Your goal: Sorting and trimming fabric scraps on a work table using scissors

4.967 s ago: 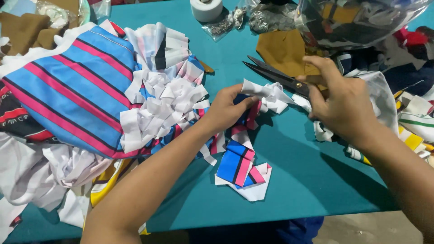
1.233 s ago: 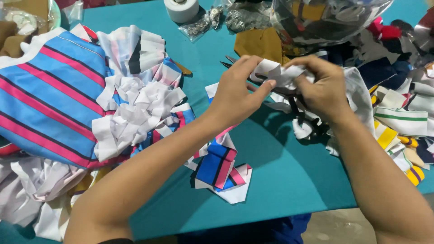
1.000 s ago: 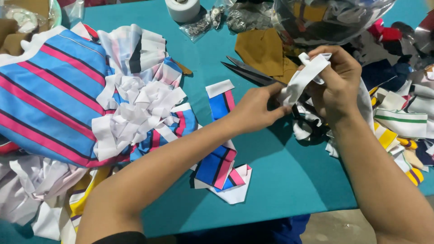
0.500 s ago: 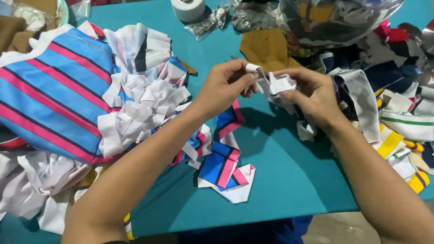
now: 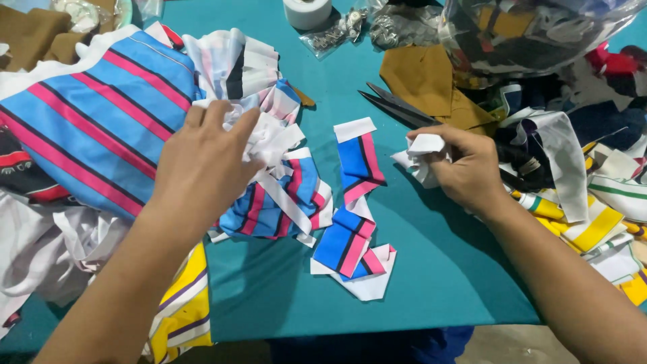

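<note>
My left hand (image 5: 202, 165) rests palm down on a heap of white fabric strips (image 5: 273, 145) beside a blue, pink and white striped cloth (image 5: 87, 128); its fingers are spread and hold nothing I can see. My right hand (image 5: 465, 165) is closed around a small bunched white fabric scrap (image 5: 421, 158), just above the teal table (image 5: 431, 269). Between the hands lie blue-pink striped cut pieces (image 5: 354, 202). Dark scissors (image 5: 397, 108) lie beyond my right hand, apart from it.
Brown fabric (image 5: 424, 77) and a clear bag of mixed scraps (image 5: 539, 34) sit at the back right. Yellow-striped and white scraps (image 5: 593, 216) pile at the right edge. A white tape roll (image 5: 306, 12) and small bags of metal parts (image 5: 377, 27) stand at the back.
The hands were together on a white strip; my left hand has moved left onto the strip heap, while my right hand stays put with the bunched white scrap.
</note>
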